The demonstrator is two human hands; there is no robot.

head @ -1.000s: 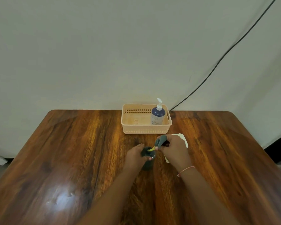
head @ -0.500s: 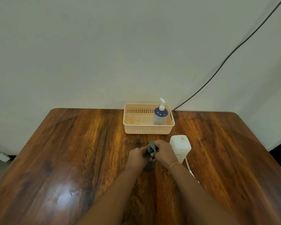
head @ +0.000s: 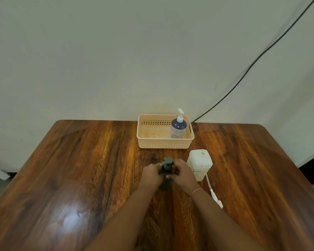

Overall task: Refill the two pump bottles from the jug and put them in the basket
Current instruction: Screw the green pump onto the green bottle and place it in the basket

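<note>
Your left hand (head: 151, 173) wraps the dark green pump bottle (head: 165, 183) at its shoulder, fingers clamped on the body, while your right hand (head: 182, 172) closes its fingers round the collar just below the grey pump head (head: 167, 161); the bottle stands upright on the table (head: 80, 169), in front of the basket (head: 164, 145). You look to be screwing the pump on, so the risk here is a cross-threaded collar: if the head sits tilted as you twist, it may jam or leak later. A hard twist on a smooth, rounded plastic body could also let it slip in your grip and tip, spilling the fresh fill on the glossy, varnished wood. The white squarish jug (head: 199, 163) stands just beside your right wrist, cap hole showing; a careless elbow could knock it. The blue bottle (head: 178, 128) with its white pump already stands in the perforated peach basket's right end.
</note>
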